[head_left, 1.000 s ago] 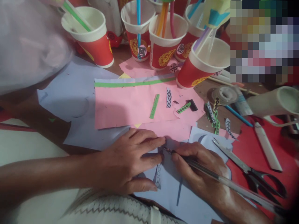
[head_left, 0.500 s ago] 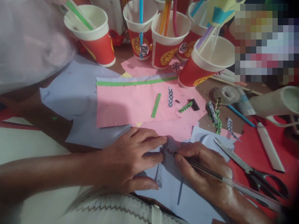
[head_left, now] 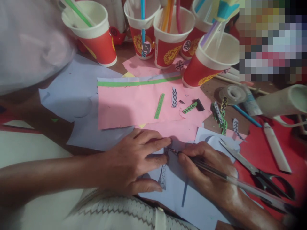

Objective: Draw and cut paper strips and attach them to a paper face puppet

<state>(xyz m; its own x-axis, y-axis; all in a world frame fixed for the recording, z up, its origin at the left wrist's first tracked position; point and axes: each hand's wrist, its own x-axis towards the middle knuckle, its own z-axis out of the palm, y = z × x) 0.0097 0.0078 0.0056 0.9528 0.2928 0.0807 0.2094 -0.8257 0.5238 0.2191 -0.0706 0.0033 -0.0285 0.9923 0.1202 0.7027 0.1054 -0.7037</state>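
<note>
My left hand (head_left: 134,163) lies flat, fingers spread, pinning the lilac strip (head_left: 163,175) to the sheet. My right hand (head_left: 211,172) pinches the pen (head_left: 249,190), tip at the strip's top. Pattern-drawing underway, I reckon; the next loop needs firm pinning and short strokes.

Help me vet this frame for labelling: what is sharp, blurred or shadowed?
Head view: left hand, right hand and clear plastic pen fairly sharp; pale cloth upper left blurred; pixelated block masks upper right; hands shade the lilac paper sheet.
</note>
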